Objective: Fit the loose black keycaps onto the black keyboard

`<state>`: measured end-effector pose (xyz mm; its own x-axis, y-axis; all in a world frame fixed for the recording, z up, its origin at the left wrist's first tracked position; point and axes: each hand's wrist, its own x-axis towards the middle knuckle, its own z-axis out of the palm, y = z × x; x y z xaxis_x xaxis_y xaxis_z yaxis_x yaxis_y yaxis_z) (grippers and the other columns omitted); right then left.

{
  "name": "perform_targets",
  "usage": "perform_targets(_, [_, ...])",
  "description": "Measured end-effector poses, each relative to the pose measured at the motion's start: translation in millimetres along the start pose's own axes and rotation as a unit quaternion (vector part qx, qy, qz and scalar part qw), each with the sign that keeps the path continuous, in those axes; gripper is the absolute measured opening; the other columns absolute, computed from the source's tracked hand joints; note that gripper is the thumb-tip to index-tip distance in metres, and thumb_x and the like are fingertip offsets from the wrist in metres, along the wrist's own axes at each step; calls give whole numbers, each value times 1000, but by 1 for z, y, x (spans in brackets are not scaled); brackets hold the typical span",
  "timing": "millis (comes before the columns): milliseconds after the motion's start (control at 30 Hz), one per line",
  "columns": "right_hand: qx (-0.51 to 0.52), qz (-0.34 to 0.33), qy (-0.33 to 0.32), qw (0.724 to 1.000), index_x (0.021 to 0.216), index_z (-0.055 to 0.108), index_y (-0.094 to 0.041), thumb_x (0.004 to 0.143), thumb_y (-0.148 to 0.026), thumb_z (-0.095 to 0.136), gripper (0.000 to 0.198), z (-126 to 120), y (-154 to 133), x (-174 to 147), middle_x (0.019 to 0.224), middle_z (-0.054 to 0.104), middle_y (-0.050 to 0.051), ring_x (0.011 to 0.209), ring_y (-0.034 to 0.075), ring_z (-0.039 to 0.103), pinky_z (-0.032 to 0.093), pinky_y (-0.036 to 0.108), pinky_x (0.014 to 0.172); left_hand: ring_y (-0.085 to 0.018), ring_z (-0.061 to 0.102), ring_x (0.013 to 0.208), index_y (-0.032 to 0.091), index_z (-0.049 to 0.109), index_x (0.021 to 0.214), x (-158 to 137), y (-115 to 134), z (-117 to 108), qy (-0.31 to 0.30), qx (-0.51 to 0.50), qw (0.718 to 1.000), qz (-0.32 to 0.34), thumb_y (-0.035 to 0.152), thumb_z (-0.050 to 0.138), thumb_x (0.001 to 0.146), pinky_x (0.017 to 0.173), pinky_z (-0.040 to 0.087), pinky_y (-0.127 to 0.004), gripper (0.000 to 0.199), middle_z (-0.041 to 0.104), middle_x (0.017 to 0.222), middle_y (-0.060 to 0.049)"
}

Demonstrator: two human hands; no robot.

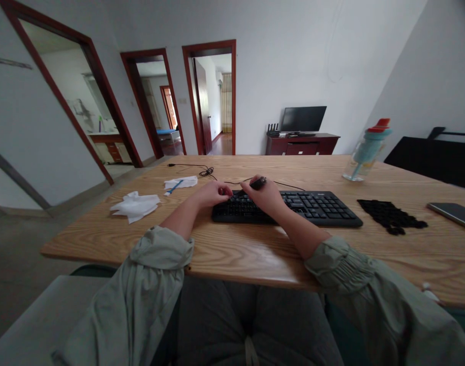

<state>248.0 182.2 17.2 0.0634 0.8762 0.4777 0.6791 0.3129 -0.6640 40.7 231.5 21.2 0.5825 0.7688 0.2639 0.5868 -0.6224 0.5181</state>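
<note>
Green sleeves [121,295] reach toward a keyboard [319,209], its small logo [320,193] unreadable; right hand [268,197] grips a black tool [258,183], left hand [212,194] curls, hold unclear.

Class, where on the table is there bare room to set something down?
Bare wood: in front of the keyboard, between the left forearm and right forearm; behind its right end, left of the bottle. Crowded: the keyboard's left half, beneath the left hand and right hand.
</note>
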Motion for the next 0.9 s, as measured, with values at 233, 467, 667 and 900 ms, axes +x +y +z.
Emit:
perform_targets(233, [-11, -16, -9, 1000, 74, 58, -22, 81, -56, 59, 34, 0, 2, -1, 68, 66, 2, 68, 18, 59, 40, 30, 65, -14, 58, 64, 20, 75, 81, 0, 0, -1, -11, -20, 1000, -21, 16, 64, 67, 63, 43, -25, 18, 68, 69, 1])
perform_targets(467, [-10, -27, 0, 1000, 72, 58, -22, 79, -44, 61, 23, 1, -1, -1, 69, 64, 2, 66, 16, 56, 39, 28, 64, -12, 56, 65, 17, 75, 83, -1, 5, -2, -28, -1, 999, -40, 14, 65, 70, 67, 45, -24, 16, 66, 68, 2])
perform_targets(667, [-7, -21, -7, 1000, 75, 59, -22, 78, -47, 62, 25, 1, 10, 4, 71, 64, 1, 67, 16, 55, 39, 29, 64, -13, 60, 71, 17, 75, 89, 1, -1, -2, -43, 22, 999, -20, 15, 63, 72, 71, 46, -24, 22, 70, 77, 0])
perform_targets(900, [1, -48, -10, 999, 75, 60, -21, 77, -43, 64, 22, 1, 12, 5, 71, 64, 1, 69, 16, 56, 40, 28, 65, -13, 60, 72, 17, 76, 92, 1, -3, -4, -56, 51, 997, -22, 17, 63, 75, 69, 45, -23, 21, 72, 80, -1])
